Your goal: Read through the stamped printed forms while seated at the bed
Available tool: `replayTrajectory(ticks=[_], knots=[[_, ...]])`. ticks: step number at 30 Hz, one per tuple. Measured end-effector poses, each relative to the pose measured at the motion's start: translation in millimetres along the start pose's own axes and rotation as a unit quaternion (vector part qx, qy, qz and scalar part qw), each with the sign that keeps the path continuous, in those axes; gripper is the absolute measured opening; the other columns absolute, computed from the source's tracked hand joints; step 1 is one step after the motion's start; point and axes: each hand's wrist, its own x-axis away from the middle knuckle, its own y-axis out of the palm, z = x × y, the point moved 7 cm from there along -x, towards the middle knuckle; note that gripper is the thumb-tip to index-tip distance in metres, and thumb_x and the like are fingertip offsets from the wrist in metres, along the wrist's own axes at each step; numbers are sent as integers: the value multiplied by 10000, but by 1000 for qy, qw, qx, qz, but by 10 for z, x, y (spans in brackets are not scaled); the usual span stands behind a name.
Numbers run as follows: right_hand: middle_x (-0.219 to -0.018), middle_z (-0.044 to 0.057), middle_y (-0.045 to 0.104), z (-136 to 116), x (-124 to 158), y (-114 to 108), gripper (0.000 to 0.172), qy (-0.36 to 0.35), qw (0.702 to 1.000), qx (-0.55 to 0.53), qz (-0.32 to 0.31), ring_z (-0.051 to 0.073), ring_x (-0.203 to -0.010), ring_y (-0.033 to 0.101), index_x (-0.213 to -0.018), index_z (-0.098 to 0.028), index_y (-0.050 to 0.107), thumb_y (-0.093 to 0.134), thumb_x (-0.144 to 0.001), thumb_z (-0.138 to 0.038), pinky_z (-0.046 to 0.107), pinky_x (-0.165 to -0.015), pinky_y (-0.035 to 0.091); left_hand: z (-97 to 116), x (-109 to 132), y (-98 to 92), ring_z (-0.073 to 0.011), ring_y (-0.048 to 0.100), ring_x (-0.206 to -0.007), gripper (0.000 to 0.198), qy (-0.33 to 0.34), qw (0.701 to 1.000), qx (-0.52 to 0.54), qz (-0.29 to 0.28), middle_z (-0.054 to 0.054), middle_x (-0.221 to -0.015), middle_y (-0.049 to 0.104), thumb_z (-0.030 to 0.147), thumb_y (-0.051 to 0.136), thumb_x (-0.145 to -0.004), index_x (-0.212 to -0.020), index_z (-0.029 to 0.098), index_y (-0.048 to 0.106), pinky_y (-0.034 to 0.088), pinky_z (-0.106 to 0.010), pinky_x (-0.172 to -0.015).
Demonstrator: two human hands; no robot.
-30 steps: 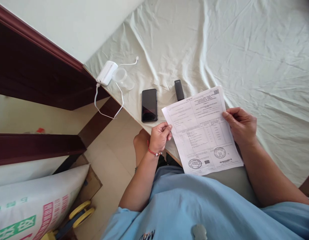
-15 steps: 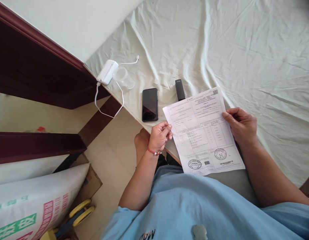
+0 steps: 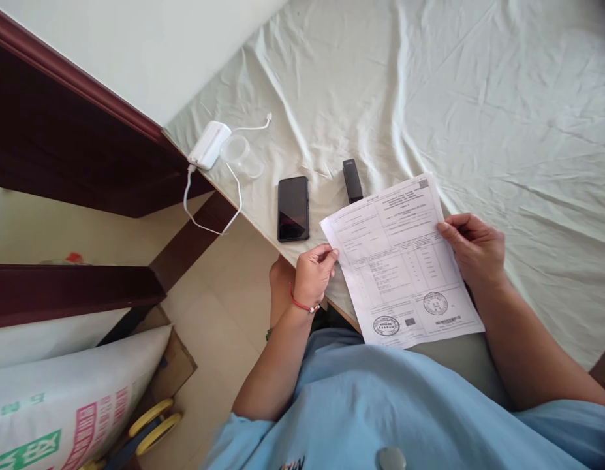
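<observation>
White sheet (image 3: 403, 261), blurred fine print (image 3: 386, 277), black object (image 3: 352, 179) partly hidden

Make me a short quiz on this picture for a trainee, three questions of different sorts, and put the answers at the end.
1. Multiple choice: What do the left hand and the right hand both hold?
A: a white cable
B: a printed sheet
C: a clear cup

2. True or false: The black phone lies on the pale cloth, apart from the printed sheet.

3. Fill in the colour: The cord of the bracelet is ____.

Key:
1: B, each hand pinches one side edge.
2: True.
3: red.
</observation>
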Motion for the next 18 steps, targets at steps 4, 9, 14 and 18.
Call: replayTrajectory(ticks=[4,9,14,18], knots=[[-714,-7,658,-16,15,16,297,1,1000,0,-8,161,-614,556,-829,-279,761,888,-827,-547,316,-540,455,43,45,-52,-69,474,-460,206,20,997,-69,22,19,-559,608,353,825,-765,-744,164,744,354,-210,-476],[-717,-6,664,-77,34,48,270,-9,1000,17,-19,163,-621,562,-848,-278,767,881,-832,-521,326,-554,459,-47,23,-67,-88,497,-437,188,-6,998,-55,32,13,-493,603,328,797,-788,-722,164,734,361,-199,-449],[-708,-22,628,-169,56,81,201,-47,996,71,-28,148,-614,508,-864,-279,752,871,-837,-438,329,-580,422,-133,1,-114,-92,545,-430,235,-6,998,-31,61,19,-508,624,373,837,-756,-786,155,755,409,-189,-445],[-639,-36,561,-203,74,88,126,-67,989,128,-23,147,-589,462,-850,-288,760,844,-856,-381,341,-597,402,-147,7,-134,-87,548,-425,256,-1,998,-25,58,12,-513,639,391,844,-752,-797,153,760,408,-181,-440]])
